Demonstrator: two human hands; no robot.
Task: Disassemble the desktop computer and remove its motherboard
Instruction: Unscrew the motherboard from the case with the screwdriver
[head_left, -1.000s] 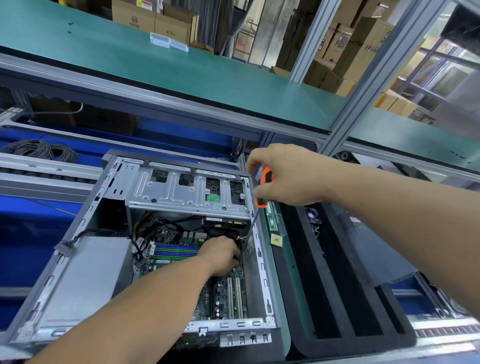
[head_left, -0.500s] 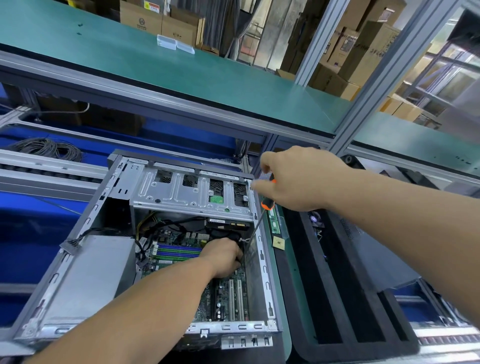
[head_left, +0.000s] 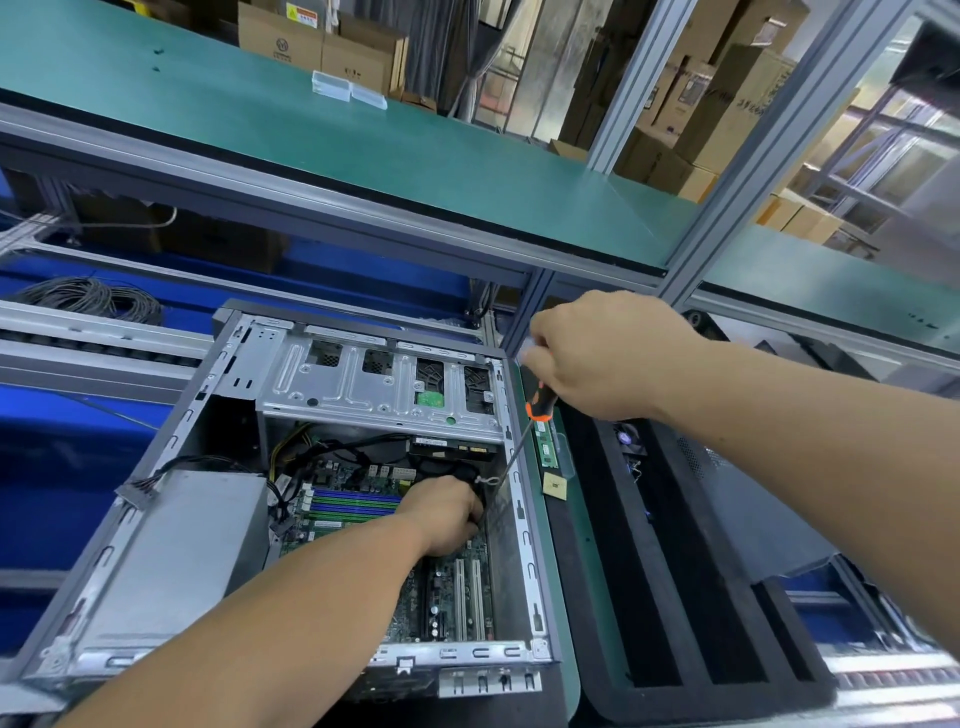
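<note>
Motherboard (head_left: 363, 499) is still sitting inside the opened computer case (head_left: 524, 525) on the table, while the left hand (head_left: 447, 512) is gripping a black part on it and the right hand (head_left: 605, 353) is working a screwdriver (head_left: 537, 405) above.

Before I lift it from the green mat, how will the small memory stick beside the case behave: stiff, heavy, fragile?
The memory stick looks like a thin flat circuit board, so probably stiff and light. It lies flat on the green mat, so it should slide, not roll. Its bare chips suggest it is fragile; hold it by the edges.
</note>
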